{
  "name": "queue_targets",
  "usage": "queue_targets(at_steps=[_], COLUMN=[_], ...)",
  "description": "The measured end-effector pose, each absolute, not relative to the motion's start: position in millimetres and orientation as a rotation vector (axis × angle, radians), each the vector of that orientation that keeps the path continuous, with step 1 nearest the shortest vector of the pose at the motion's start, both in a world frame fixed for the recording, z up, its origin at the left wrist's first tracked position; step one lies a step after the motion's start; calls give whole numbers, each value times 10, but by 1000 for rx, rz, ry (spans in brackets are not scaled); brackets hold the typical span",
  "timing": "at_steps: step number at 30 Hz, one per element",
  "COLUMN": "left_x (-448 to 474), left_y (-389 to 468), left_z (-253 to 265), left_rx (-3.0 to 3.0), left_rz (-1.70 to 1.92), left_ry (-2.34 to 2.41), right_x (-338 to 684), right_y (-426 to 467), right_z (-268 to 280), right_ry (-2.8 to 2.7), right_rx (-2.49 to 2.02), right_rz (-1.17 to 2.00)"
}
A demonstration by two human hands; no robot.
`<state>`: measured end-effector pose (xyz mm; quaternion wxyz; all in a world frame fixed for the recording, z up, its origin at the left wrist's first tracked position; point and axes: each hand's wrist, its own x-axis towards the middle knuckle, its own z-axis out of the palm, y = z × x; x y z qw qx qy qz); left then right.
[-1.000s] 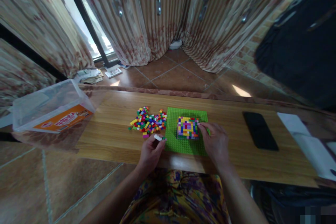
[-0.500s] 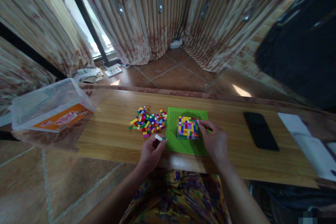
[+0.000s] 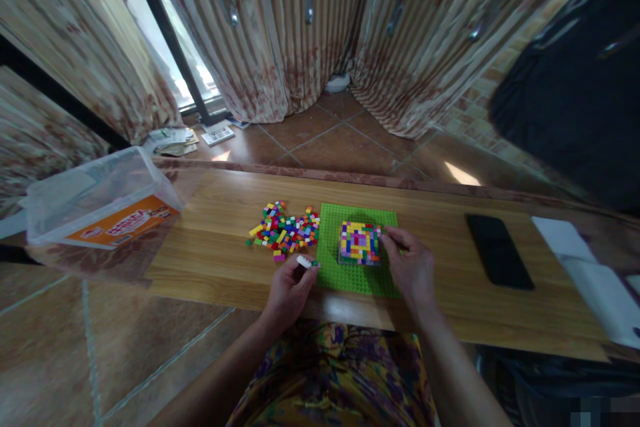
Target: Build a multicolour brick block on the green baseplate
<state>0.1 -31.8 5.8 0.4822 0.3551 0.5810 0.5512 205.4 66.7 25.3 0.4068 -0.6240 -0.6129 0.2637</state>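
A multicoloured block of toy bricks (image 3: 359, 243) stands on a green baseplate (image 3: 330, 273). At its right side is my right hand (image 3: 411, 263), thumb and forefinger closed together by the upper right corner. Whatever those fingertips pinch is too small to make out. My left hand (image 3: 293, 287) is closed around a few toy bricks near the plate's left edge. A white toy brick (image 3: 303, 261) sticks out of its grip, with a small green one at the thumb tip. Just beyond lies a loose pile of mixed bricks (image 3: 285, 230).
A clear plastic box (image 3: 100, 193) with an orange label stands at the table's left end. A black phone (image 3: 499, 250) and white papers (image 3: 593, 280) lie on the right of the wooden table (image 3: 210, 240). Curtains hang beyond, over a tiled floor.
My right hand's fingertips have shifted very slightly away from the block's upper right corner. The left hand keeps its bricks in the same place. The whole view has moved a little.
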Motion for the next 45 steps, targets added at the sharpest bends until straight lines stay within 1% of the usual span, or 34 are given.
queue_targets(at_steps=[5, 13, 18, 26, 30, 36, 40, 45], left_x=[-7, -3, 2, 8, 1, -6, 0, 17], left_y=[-322, -323, -322, -306, -302, -302, -303, -308], left_z=[21, 11, -12, 55, 59, 51, 73, 94], left_rx=[883, 874, 860, 835, 872, 875, 848, 796], left_rz=[1353, 1360, 1363, 1377, 1385, 1389, 1394, 1383], left_ry=[1415, 1415, 1409, 1407, 1412, 1410, 1400, 1367], right_x=[2046, 2022, 2001, 2004, 2026, 2077, 1993, 1682], right_y=[702, 783, 788, 793, 778, 718, 559, 272], right_z=[235, 157, 134, 110, 102, 107, 280, 504], right_ry=[-1463, -1162, -1079, -1107, -1087, -954, -1124, -1649], right_rx=[-1573, -1503, -1468, -1487, -1427, -1404, -1411, -1280], right_rz=[737, 990, 1052, 1052, 1090, 995, 907, 828])
